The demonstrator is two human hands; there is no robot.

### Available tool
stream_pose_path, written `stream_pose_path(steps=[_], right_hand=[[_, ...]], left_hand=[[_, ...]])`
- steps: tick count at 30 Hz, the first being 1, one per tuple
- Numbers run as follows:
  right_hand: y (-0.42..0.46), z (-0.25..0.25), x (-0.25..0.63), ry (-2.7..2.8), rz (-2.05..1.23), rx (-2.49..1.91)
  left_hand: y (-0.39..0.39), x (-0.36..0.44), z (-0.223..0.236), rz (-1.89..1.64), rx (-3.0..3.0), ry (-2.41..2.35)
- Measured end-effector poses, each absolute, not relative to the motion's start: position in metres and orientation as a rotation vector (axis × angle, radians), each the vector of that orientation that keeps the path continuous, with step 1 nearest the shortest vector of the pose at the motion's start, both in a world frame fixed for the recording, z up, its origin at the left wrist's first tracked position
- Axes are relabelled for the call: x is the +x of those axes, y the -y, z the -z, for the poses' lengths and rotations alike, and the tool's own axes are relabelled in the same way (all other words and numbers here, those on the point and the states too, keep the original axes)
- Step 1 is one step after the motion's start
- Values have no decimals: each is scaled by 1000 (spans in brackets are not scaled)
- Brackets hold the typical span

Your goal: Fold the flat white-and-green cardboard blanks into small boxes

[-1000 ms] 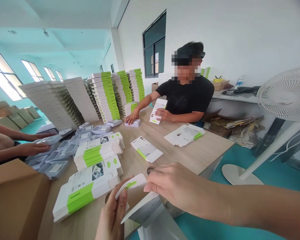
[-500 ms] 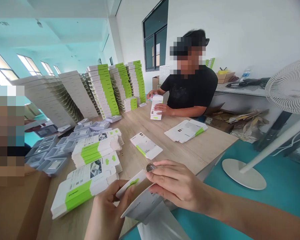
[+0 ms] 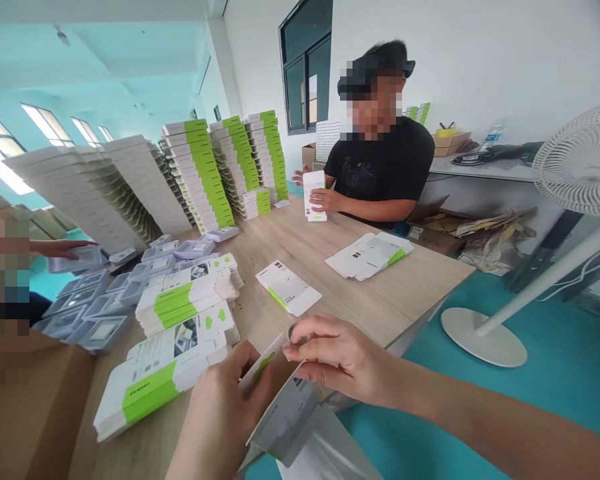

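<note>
Off the **desk's** (image 3: 360, 303) left end, a co-worker's hand (image 3: 63, 249) lies flat on a gray plastic tray (image 3: 77, 261), w/ more gray trays (image 3: 87, 313) spread along the desk's left side. A brown cardboard box (image 3: 25, 413) sits at the desk's near left corner. Tall stacks of white boxes w/ green stripes (image 3: 195, 173) rise at the desk's far end, behind the trays.

At the desk's near edge, a pile of flat white-and-green cartons (image 3: 153, 383) lies just left of the L hand (image 3: 217, 420). That hand is closed around the lower side of a white carton (image 3: 280, 417) w/ a green mark, held tilted just off the desk's near edge. The R hand (image 3: 343, 357) pinches the carton's top edge btwn thumb and fingers. A small round metal disc (image 3: 296, 331) shows by its fingertips; can't tell what it is.

Mid-desk lies one flat carton (image 3: 287, 287). Across the desk, a seated person (image 3: 380, 160) in a black tee grips an upright white box (image 3: 314, 193). A small pile of flat cartons (image 3: 370, 257) lies nearer, and a white fan (image 3: 585, 157) stands past the desk's right end.
</note>
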State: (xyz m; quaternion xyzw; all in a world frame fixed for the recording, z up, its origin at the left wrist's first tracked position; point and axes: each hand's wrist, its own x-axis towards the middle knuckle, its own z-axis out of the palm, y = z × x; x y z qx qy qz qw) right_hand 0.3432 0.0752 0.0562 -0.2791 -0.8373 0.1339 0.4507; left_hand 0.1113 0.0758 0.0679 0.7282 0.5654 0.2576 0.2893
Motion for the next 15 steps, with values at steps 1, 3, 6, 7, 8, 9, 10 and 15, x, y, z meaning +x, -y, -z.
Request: stream_pose_path(steps=[1,3,6,7,8,9,10,15], right_hand=[[-76,-55,344,2064,-382,-685],[-79,-52,345,2044,-434,-657],[-84,-48,346,2056,-318,-561],[-86,-47,346,2062,-257,-523],[-88,-46,347,2066,-204,-485],[-90,-45,348,2068,-168,-452],[-91,-45,349,2069,-155,-429],[-94,-50,355,2108,-200,-429]], left_hand=[[-76,112,-68,-675,1980,-1515],[-75,114,-68,-699,2046,-1517],[-73,114,-65,-721,2133,-1522],[-72,114,-64,-731,2147,-1533],[-72,115,-64,-742,2149,-1548],[-72,115,-63,-754,2141,-1565],[-73,115,-63,-768,2124,-1581],[-71,119,-67,-790,2050,-1548]])
